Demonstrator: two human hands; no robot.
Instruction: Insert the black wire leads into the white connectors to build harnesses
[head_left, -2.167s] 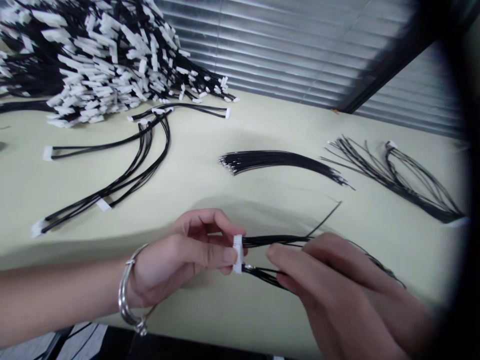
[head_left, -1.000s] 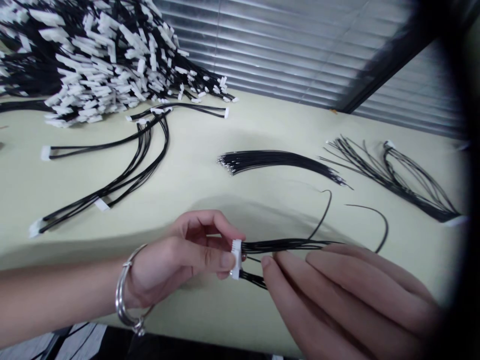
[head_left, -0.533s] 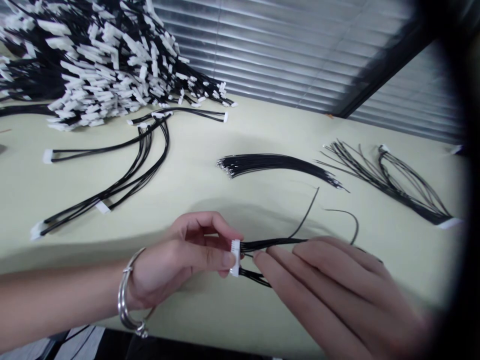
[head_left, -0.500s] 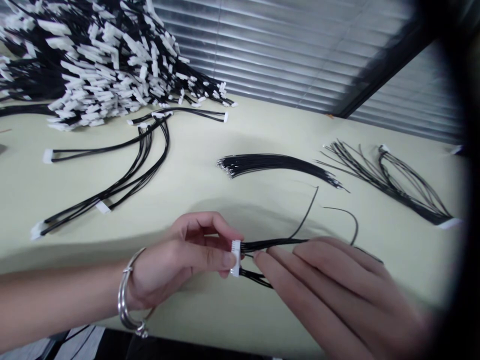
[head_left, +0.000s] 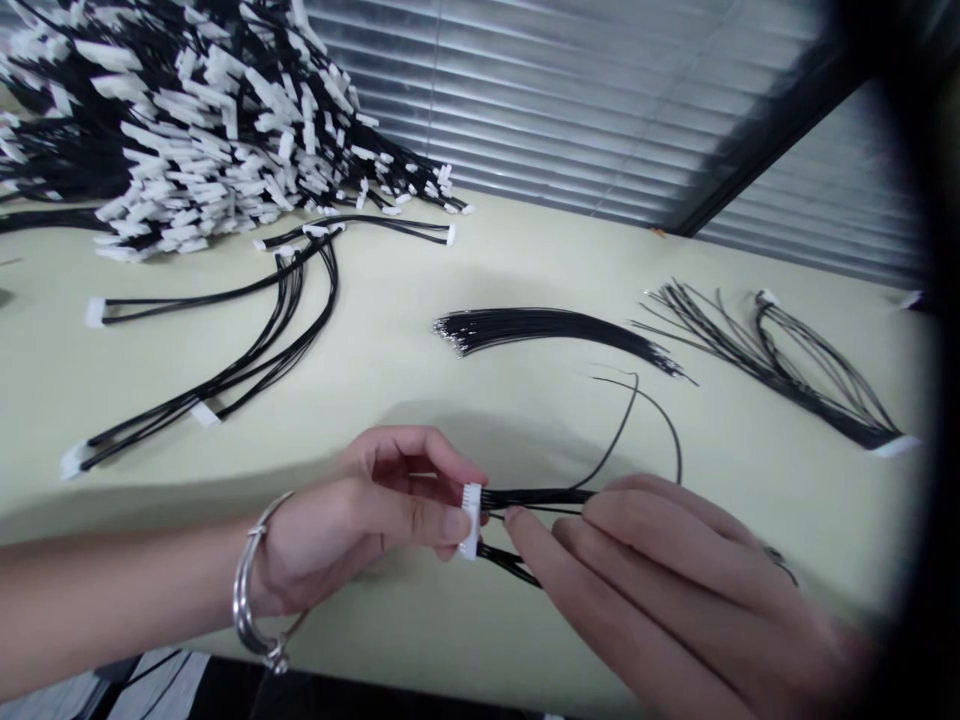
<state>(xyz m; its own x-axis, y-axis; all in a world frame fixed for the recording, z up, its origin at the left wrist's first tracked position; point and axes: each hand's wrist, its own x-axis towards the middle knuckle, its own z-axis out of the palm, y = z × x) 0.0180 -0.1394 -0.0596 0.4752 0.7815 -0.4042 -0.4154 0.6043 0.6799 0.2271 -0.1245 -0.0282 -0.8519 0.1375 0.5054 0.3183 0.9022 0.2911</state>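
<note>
One white plug (head_left: 470, 522), lower center, is pinched by the left hand (head_left: 356, 520); narrowed fingers (head_left: 525, 535) of the right hand (head_left: 675, 580) seem to feed a wire (head_left: 496, 516); the next push needs straight aim.

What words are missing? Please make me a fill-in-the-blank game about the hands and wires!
1. The left hand presses its ____ on the near side of the connector.
2. The colour of the connector is ____.
3. The wires coming out of it are coloured ____.
4. The bracelet is on the person's ____ wrist.

Missing words: thumb; white; black; left.
</note>
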